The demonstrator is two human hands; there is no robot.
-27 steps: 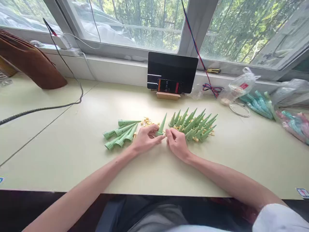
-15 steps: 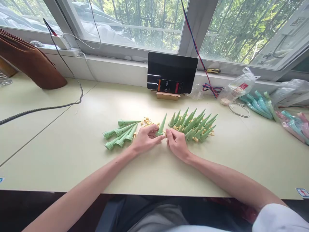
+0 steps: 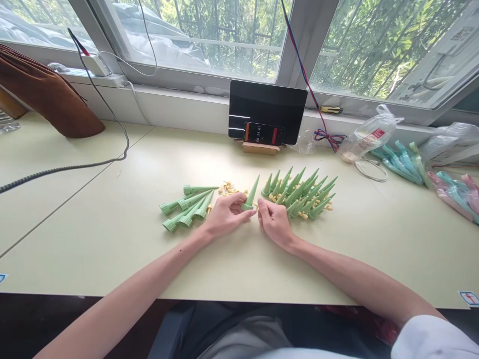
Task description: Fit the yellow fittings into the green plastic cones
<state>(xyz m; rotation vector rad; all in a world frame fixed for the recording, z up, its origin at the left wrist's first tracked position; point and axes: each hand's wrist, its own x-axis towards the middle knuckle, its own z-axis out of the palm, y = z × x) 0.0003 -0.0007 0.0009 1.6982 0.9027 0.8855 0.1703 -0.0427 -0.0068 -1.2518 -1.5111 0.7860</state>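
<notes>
A green plastic watering spike (image 3: 252, 194) points upward in my left hand (image 3: 223, 217), whose thumb and fingers close around its wide base. My right hand (image 3: 276, 222) is closed in a pinch at the spike's side, on a small yellow valve (image 3: 256, 205) that is mostly hidden by the fingertips. Left of my hands lie several loose green spikes (image 3: 187, 208), their wide ends toward me. Loose yellow valves (image 3: 227, 188) are heaped just behind my left hand. To the right, several green spikes with yellow valves on them (image 3: 305, 192) stand or lean close together.
Behind the work stand a black tablet (image 3: 267, 104) and a phone (image 3: 263, 134) showing a timer, on a cardboard holder (image 3: 261, 148). Plastic bags (image 3: 368, 137) and bundled turquoise pieces (image 3: 400, 162) lie at the right. A dark cable (image 3: 75, 166) crosses the table's left side.
Hardly anything differs. My hands keep almost the same place, with a tiny shift of the spike to the right. The phone's timer has advanced.
</notes>
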